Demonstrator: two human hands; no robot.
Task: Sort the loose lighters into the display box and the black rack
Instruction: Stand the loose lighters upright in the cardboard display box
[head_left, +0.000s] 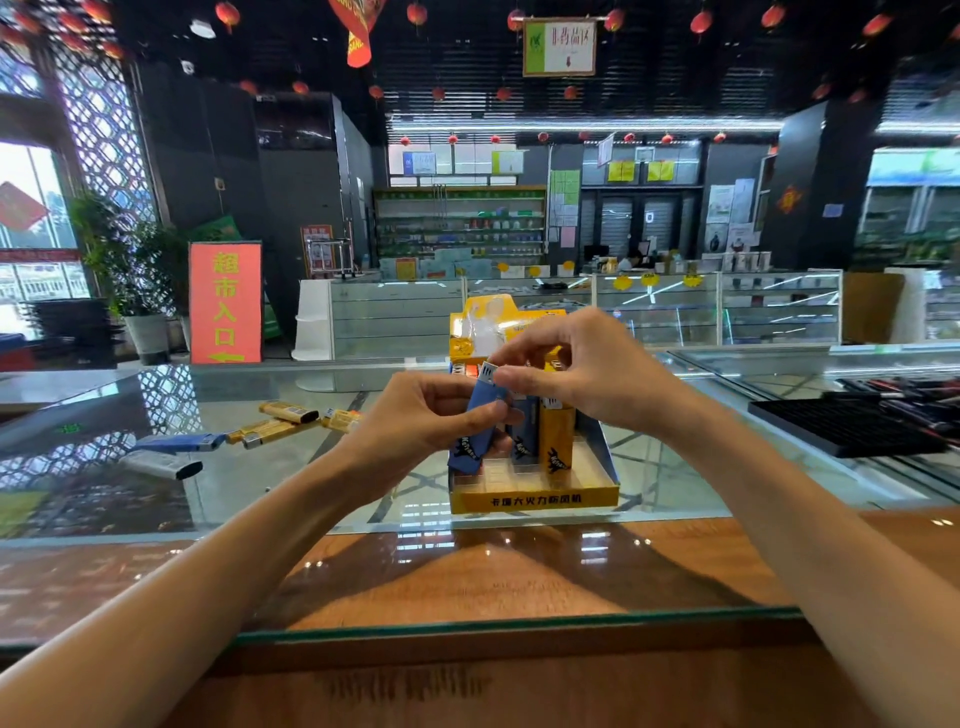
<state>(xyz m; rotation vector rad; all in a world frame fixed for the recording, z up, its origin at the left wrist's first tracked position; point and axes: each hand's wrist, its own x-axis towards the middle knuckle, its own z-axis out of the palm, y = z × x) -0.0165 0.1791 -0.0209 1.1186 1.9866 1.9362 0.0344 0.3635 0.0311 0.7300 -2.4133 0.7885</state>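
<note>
A blue lighter (475, 431) is held tilted over the front left of the yellow display box (535, 499). My left hand (415, 421) grips its body, and my right hand (576, 364) pinches its white metal top. Inside the box stand a blue lighter (523, 431) and a yellow lighter (557, 439). Several loose lighters lie on the glass counter to the left: yellow ones (280, 423), a blue one (179, 442) and a white one (161, 464). The black rack (852, 426) sits on the counter at the right.
The glass counter (311, 499) ends in a wooden strip (467, 571) near me. Behind the box rises its yellow header card (483, 322). Pens or similar items lie behind the rack at the far right. A red entrance sign (226, 301) stands beyond the counter.
</note>
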